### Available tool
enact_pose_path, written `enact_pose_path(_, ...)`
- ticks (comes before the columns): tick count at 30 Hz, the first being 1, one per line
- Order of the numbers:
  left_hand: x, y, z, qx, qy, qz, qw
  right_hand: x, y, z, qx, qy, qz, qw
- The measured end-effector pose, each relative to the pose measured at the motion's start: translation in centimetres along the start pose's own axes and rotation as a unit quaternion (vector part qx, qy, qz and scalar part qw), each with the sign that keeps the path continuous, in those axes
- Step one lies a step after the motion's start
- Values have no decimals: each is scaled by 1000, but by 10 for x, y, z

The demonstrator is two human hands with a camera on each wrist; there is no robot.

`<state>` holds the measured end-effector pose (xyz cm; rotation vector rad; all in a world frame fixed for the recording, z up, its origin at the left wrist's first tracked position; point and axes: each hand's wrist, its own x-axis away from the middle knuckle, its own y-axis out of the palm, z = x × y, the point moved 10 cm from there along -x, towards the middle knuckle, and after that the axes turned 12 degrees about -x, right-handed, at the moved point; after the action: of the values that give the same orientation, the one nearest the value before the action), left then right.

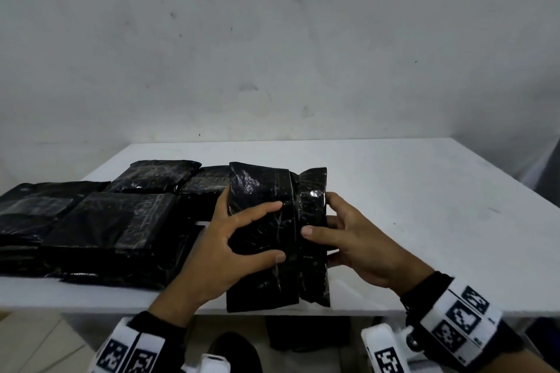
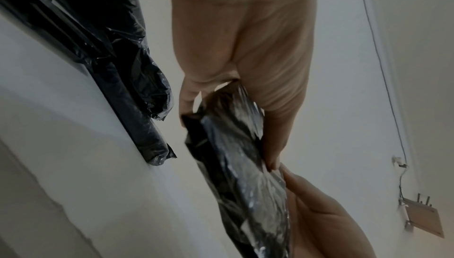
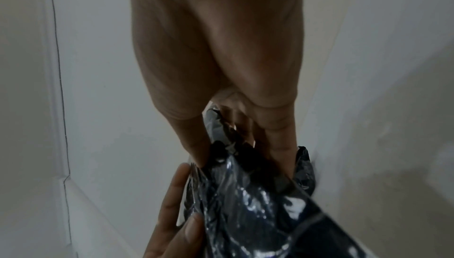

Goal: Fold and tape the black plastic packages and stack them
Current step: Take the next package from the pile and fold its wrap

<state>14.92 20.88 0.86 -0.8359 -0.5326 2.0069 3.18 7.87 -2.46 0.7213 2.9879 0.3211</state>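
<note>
While both grip it, the black plastic package [image 1: 272, 239] stands between left hand [image 1: 230, 248] and right hand [image 1: 357, 242] — at the surface's [image 1: 424, 221] near edge.

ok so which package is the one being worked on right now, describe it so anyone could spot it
Start at the white table and go to its near edge in the middle. There a black plastic package is held up between the left hand and the right hand. It alone is gripped, with a flap folded over its front, while the other black packages lie flat to its left.
</note>
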Motion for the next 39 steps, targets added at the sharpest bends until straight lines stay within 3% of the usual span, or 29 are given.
enact_pose_path(10,6,1,-1,-68,24,13,997,-2,10,4,-30,-7,1,1000)
enact_pose_path(16,6,2,0,-51,34,26,998,-4,14,6,-15,-59,4,998)
enact_pose_path(18,5,-9,-8,56,4,70,996,-3,13,7,1,-58,-3,998)
enact_pose_path(20,1,-19,-30,241,-70,137,958,-1,12,7,26,-53,-12,998)
enact_pose_path(22,-6,-17,-46,347,-155,131,916,2,14,7,59,-41,-28,997)
enact_pose_path(23,-10,-16,-47,361,-178,106,909,3,15,7,73,-34,-35,996)
enact_pose_path(26,-21,-18,-45,341,-190,57,919,6,17,6,96,-21,-46,994)
enact_pose_path(29,-27,-26,-49,282,-189,75,937,7,22,4,127,-29,-58,990)
enact_pose_path(33,-35,-38,-36,137,-138,75,978,6,23,3,146,-45,-60,987)
enact_pose_path(39,-41,-42,-28,121,-113,63,984,5,19,1,161,-57,-57,984)
